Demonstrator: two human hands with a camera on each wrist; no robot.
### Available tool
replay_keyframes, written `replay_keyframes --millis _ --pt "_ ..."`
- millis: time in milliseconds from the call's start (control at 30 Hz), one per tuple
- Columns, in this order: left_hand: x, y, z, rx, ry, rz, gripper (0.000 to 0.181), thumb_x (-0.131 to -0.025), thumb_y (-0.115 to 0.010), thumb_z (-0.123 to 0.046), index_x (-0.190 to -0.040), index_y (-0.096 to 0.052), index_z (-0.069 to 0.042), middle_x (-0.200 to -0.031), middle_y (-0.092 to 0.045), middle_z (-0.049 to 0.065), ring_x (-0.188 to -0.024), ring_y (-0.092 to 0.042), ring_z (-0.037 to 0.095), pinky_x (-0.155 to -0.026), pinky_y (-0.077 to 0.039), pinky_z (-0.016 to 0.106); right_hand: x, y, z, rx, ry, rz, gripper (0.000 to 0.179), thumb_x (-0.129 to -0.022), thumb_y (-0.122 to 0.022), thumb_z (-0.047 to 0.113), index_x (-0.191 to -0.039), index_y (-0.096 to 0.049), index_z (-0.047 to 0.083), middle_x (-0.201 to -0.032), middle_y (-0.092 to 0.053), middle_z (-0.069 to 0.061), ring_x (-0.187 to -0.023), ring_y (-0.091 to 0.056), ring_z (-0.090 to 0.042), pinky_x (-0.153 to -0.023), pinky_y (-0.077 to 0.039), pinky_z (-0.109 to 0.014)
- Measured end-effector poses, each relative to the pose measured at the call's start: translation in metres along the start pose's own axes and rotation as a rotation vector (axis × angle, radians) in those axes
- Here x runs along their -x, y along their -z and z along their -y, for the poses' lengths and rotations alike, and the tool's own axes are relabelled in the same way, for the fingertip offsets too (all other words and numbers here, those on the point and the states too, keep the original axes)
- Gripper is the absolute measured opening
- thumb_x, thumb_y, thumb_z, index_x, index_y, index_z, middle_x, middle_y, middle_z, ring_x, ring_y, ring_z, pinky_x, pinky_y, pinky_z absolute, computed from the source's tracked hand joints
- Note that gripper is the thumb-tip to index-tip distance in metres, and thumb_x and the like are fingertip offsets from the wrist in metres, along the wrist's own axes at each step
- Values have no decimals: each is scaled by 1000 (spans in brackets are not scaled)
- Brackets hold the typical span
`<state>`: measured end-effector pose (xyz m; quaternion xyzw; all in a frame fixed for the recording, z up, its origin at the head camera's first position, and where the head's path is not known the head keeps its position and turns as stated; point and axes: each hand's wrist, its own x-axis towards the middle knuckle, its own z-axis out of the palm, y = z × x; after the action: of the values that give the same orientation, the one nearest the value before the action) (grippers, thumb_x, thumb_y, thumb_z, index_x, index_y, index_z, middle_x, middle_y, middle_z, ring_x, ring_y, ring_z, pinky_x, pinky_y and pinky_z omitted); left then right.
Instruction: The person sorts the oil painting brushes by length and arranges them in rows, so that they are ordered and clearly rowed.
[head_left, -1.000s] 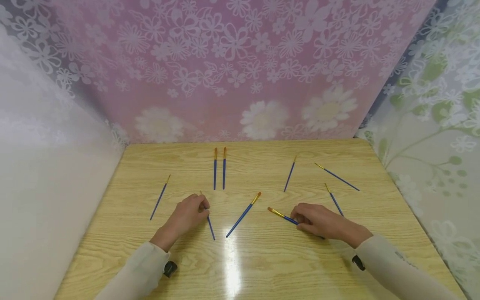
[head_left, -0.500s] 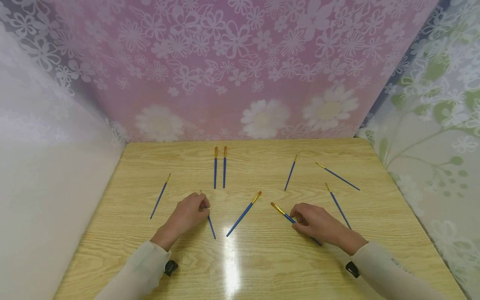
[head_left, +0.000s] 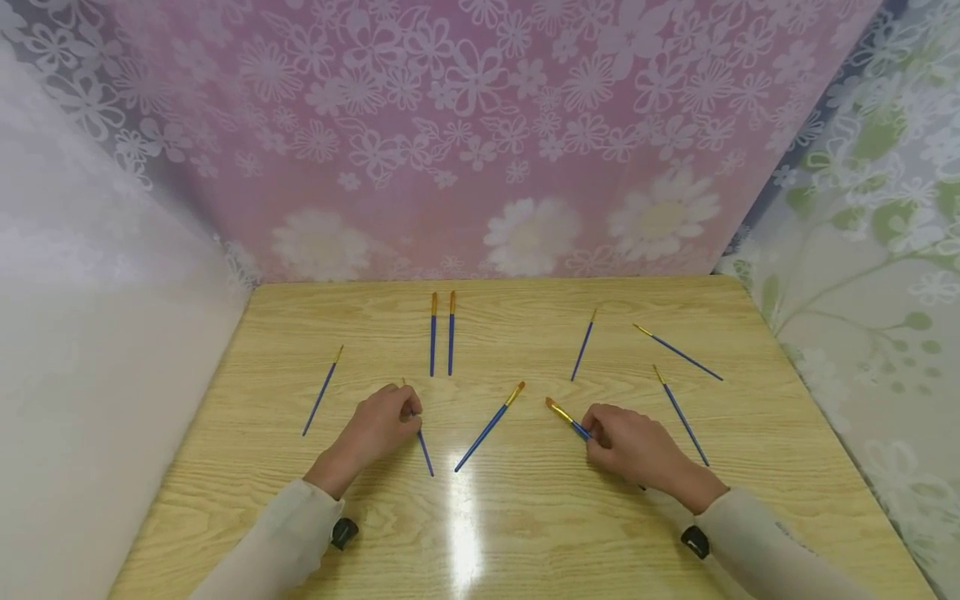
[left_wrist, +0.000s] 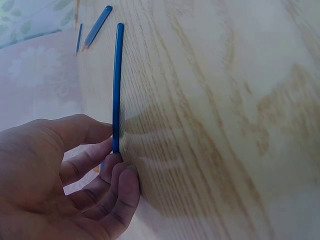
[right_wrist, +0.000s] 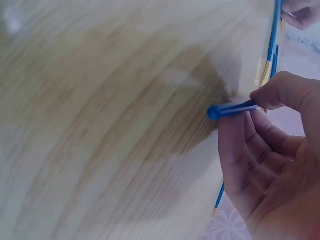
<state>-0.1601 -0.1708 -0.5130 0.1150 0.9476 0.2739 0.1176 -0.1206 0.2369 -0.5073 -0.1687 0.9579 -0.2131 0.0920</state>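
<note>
Between thumb and fingers my left hand (head_left: 381, 427) pinches a thin blue paintbrush (left_wrist: 118, 85); in the head view its handle end slants toward me and its tip shows just past the fingers. My right hand (head_left: 633, 446) holds a wider paintbrush (head_left: 561, 412) with a gold ferrule and brown bristles pointing up and left. Its blue handle end (right_wrist: 220, 111) sticks out between thumb and fingers in the right wrist view. A similar wide paintbrush (head_left: 489, 427) lies slanted on the table between the two hands.
Two wide brushes (head_left: 432, 335) lie side by side near the back edge of the wood table (head_left: 517, 533). One thin brush (head_left: 323, 390) rests at the left. Three more thin brushes lie at the right, one (head_left: 681, 415) beside my right wrist. Patterned walls (head_left: 450, 167) enclose the table.
My right hand has turned its brush, the bristles swinging up and slightly right, and the right forearm has shifted left, uncovering the thin brush near it. The left hand has stayed in place.
</note>
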Motion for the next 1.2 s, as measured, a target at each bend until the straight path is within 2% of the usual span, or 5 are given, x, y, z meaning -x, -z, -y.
replay_keyframes --millis 300,567,667,867,1200 --pt "-1 -1 0 10 8 4 8 -100 -70 -12 -107 -69 -14 -107 -66 3 -98 -61 20 -91 -55 45 -7 1 -8 -230 11 -23 14 -103 -71 14 -117 -71 11 -97 -72 6 -79 -63 -2 -66 -54 -24" --pt "-1 0 0 20 14 7 8 -99 -70 -12 -107 -69 -14 -106 -65 3 -97 -58 19 -90 -53 43 -17 -1 -9 -471 -8 -24 19 -108 -70 18 -125 -66 9 -107 -72 -7 -72 -67 -10 -56 -61 -32" --pt "0 1 0 28 17 12 8 -100 -70 -12 -107 -69 -14 -105 -64 3 -96 -57 19 -88 -52 42 -23 -2 -5 -537 -5 -18 23 -109 -70 19 -130 -63 10 -112 -72 -12 -73 -69 -15 -57 -63 -36" --pt "0 1 0 31 9 12 8 -100 -71 -11 -106 -69 -14 -105 -64 4 -96 -57 19 -89 -53 43 -41 -4 5 -584 47 -35 24 -110 -67 16 -133 -60 12 -120 -70 -19 -78 -72 -18 -57 -64 -39" --pt "-1 0 1 42 10 8 8 -98 -71 -11 -105 -68 -14 -106 -64 4 -95 -57 19 -87 -52 43 -74 1 23 -608 95 -51 29 -110 -65 9 -139 -65 3 -132 -66 -23 -86 -73 -19 -65 -66 -43"
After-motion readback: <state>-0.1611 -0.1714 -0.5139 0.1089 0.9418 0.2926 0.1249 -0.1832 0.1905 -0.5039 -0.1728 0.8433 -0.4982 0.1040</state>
